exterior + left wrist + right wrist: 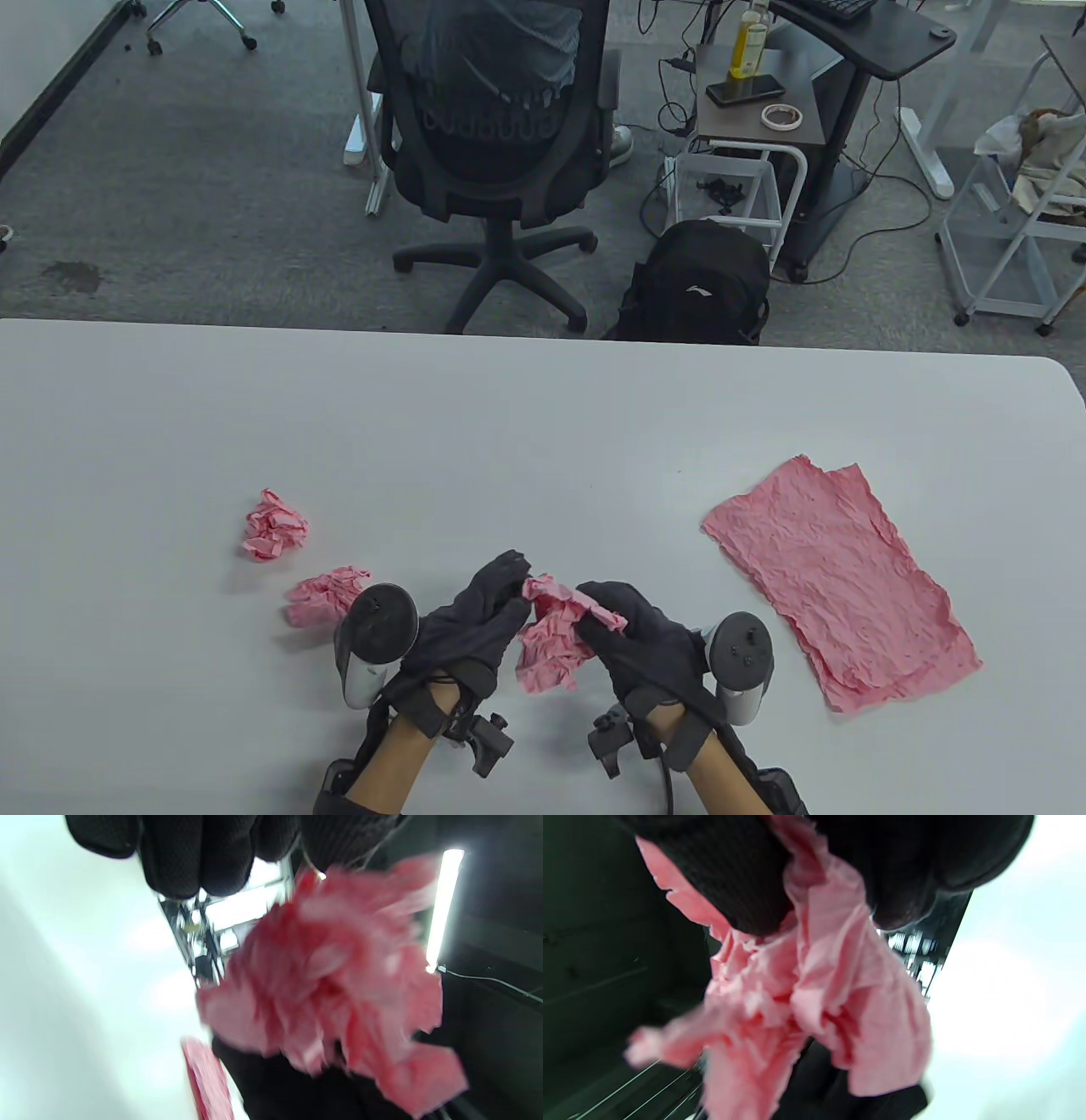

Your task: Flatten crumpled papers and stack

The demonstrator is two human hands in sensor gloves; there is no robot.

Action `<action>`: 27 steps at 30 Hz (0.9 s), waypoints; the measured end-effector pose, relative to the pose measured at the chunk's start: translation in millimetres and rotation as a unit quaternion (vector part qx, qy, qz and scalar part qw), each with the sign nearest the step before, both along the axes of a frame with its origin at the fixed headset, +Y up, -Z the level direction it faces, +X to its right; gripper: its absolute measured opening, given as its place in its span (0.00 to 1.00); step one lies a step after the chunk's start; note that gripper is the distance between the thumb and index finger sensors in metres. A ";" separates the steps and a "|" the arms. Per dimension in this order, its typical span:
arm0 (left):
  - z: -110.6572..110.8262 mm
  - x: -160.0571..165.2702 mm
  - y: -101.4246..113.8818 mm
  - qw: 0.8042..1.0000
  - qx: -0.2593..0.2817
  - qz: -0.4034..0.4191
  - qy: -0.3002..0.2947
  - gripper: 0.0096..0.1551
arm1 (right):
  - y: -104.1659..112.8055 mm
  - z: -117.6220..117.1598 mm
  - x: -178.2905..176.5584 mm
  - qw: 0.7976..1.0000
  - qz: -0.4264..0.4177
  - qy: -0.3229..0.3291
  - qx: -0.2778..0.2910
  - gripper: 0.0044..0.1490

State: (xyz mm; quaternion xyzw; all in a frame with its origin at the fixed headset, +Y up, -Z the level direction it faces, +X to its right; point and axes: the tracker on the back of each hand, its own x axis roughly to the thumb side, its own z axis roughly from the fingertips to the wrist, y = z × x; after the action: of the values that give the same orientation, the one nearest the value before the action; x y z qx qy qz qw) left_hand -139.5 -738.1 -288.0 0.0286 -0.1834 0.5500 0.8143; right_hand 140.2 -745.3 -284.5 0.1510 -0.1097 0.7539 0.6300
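Both gloved hands hold one crumpled pink paper (553, 638) between them, just above the white table (543, 424) near its front edge. My left hand (488, 611) grips its left side and my right hand (632, 632) pinches its top right edge. The paper is partly opened and hangs down between the hands. It fills the left wrist view (335, 984), blurred, and the right wrist view (806, 993), where my fingers (742, 878) pinch its top. Two crumpled pink balls (273, 526) (322, 594) lie left of my left hand. A flattened pink sheet (836, 581) lies at the right.
Beyond the table's far edge stand an office chair (496, 127), a black backpack (700, 284) and a small cart (755, 110).
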 end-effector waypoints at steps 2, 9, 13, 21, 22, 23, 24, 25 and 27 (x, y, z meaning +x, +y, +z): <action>0.8 3.0 3.4 0.999 0.011 -0.008 -0.035 0.33 | 1.8 1.0 3.3 0.999 0.033 -0.032 0.020 0.25; 6.7 30.6 -5.2 0.987 -0.034 -0.028 -0.156 0.64 | 7.9 9.0 -22.3 0.992 0.040 0.104 0.060 0.23; 1.7 21.1 -2.2 0.990 -0.032 -0.060 -0.123 0.58 | 1.1 -1.0 -19.2 0.980 -0.030 0.194 -0.002 0.23; -4.6 -1.2 -2.0 0.995 -0.037 0.059 -0.070 0.35 | -7.0 -12.1 5.3 0.981 -0.151 0.114 -0.043 0.25; -4.7 -0.9 -3.8 0.994 -0.045 0.065 -0.079 0.39 | -6.9 -12.9 6.0 0.979 -0.159 0.118 -0.041 0.24; -4.9 2.5 -7.6 0.991 -0.061 0.072 -0.095 0.47 | -6.4 -13.8 5.2 0.972 -0.174 0.152 -0.036 0.24; -5.3 6.1 -9.9 0.988 -0.069 0.072 -0.114 0.57 | -6.0 -13.9 3.7 0.970 -0.178 0.164 -0.034 0.24; -5.7 12.9 -13.7 0.980 -0.089 0.061 -0.167 0.64 | -4.1 -12.6 -1.9 0.963 -0.186 0.191 -0.031 0.24; -2.5 24.4 -15.3 0.965 -0.095 0.029 -0.242 0.72 | -1.3 -7.7 -10.8 0.964 -0.167 0.204 -0.024 0.24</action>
State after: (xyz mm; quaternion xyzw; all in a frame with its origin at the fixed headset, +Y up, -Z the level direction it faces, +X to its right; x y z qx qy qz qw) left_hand -115.1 -753.5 -290.4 -0.1770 -0.3210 0.5788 0.7284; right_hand 129.4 -746.6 -292.2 0.2661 0.0153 0.5937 0.7593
